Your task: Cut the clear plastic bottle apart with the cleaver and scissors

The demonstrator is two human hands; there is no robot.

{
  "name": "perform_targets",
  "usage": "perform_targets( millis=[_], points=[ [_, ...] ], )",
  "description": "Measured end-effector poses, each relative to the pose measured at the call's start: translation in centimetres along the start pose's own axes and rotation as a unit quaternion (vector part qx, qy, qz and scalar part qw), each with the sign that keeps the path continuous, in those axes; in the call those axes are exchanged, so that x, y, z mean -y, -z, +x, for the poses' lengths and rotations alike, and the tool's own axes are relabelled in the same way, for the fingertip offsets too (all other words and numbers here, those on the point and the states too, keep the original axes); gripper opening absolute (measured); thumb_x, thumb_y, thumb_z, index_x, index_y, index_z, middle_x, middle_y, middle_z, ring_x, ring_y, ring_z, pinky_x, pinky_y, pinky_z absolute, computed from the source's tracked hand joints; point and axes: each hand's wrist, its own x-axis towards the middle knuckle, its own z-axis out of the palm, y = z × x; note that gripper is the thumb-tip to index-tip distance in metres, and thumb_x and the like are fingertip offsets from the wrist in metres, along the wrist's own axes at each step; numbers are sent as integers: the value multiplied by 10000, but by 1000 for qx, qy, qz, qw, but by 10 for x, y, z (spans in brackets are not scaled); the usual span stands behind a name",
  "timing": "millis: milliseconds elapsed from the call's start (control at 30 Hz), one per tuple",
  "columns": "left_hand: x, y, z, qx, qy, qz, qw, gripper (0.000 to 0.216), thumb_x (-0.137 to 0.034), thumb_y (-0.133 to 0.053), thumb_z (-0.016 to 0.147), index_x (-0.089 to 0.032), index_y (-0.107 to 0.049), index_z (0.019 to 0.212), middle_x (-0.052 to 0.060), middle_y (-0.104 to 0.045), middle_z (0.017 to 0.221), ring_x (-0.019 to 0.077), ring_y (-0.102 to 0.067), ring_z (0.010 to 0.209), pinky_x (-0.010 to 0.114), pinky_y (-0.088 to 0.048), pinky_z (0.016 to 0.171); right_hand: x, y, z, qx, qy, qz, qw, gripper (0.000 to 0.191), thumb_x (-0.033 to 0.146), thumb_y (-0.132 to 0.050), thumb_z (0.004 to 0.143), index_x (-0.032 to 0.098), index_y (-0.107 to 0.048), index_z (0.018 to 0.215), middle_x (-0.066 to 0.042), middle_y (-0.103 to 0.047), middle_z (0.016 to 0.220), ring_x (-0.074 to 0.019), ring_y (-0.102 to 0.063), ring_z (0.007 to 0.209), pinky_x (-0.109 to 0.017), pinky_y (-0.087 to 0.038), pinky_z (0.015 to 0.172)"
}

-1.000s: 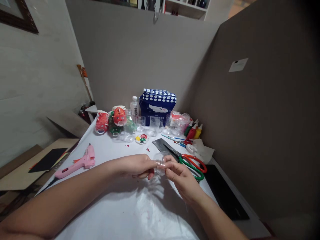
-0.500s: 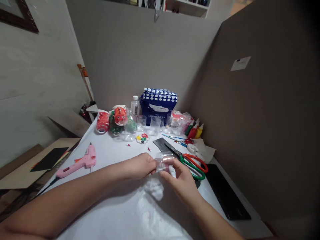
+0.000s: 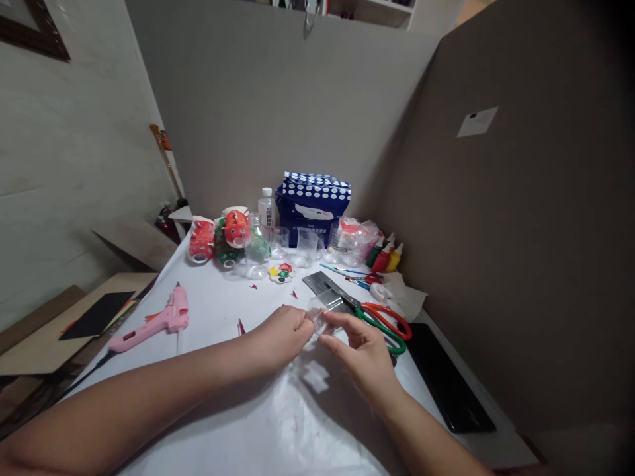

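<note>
Both my hands meet over the middle of the white table (image 3: 223, 423), holding a small clear plastic piece (image 3: 320, 316) that looks like a cut bottle part. My left hand (image 3: 285, 334) is closed round its left side with the fingers curled. My right hand (image 3: 360, 350) pinches its right side with thumb and fingers. Just behind the hands lie scissors with red and green handles (image 3: 384, 320) on a grey metal ruler (image 3: 322, 287).
A pink glue gun (image 3: 153, 324) lies at the left. At the back stand red and green painted bottle figures (image 3: 223, 238), a water bottle (image 3: 266, 208), a blue dotted box (image 3: 312, 205), clear cups, a paint palette (image 3: 282, 272), paint bottles (image 3: 387, 258) and brushes. A black phone (image 3: 446, 377) lies at the right edge.
Both hands have turned the clear piece between them and shifted it slightly up and away. A small red scrap now shows on the table left of my left hand.
</note>
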Motion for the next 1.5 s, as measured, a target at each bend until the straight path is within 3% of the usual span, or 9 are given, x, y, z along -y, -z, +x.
perform_targets(
  millis=[133,300,533,667,833,1000,1200,1500],
  points=[
    [5,-3,2,12,-1,-32,999,304,-358,-354,810,-184,-432,573,-43,-369,517,115,-349,517,248,-256,501,1,-1,1,-11,-12,34,999,276,297,-803,658,232,-746,921,-59,-723,986,-264,-631,990,-461,-429,955],
    [8,-3,4,8,5,-44,999,348,-421,-377,821,-179,-472,591,-53,-366,491,111,-343,487,241,-260,488,3,-2,1,8,39,54,998,96,272,-769,715,246,-733,801,-31,-669,997,-212,-603,967,-367,-441,900],
    [11,3,9,18,32,-63,997,406,-517,-428,791,-171,-498,590,-41,-433,467,103,-365,439,232,-248,446,-3,4,5,50,-32,120,991,160,325,-771,723,230,-684,818,-9,-680,873,-159,-596,791,-295,-455,743],
    [11,6,9,29,52,-66,996,323,-423,-458,759,-181,-470,546,-64,-359,406,84,-293,384,232,-199,419,-1,3,4,67,-40,111,991,205,332,-778,711,216,-680,850,-23,-681,870,-170,-595,787,-289,-457,719],
    [11,7,10,36,30,-83,995,314,-392,-476,748,-188,-422,516,-76,-319,400,72,-251,390,232,-178,416,-2,2,5,55,-5,94,994,166,317,-774,709,230,-690,822,-27,-594,1017,-176,-570,891,-270,-455,739],
    [8,12,8,55,21,-90,994,508,-601,-458,785,-157,-547,554,-52,-396,408,87,-332,403,233,-244,444,-3,6,6,66,-6,86,994,145,334,-753,732,226,-697,811,-46,-571,1124,-192,-575,931,-277,-464,720],
    [-1,15,2,101,66,-71,990,643,-734,-407,772,-155,-575,551,-68,-299,355,79,-236,374,250,-173,440,2,7,6,59,-16,70,996,251,343,-754,735,232,-684,949,-39,-669,944,-208,-601,902,-318,-468,768],
    [3,7,2,90,65,-34,993,474,-477,-406,836,-141,-685,652,-62,-286,400,101,-282,390,255,-207,448,1,4,3,35,18,9,999,279,296,-751,728,229,-670,986,-38,-691,931,-206,-618,879,-345,-467,819]
  ],
)
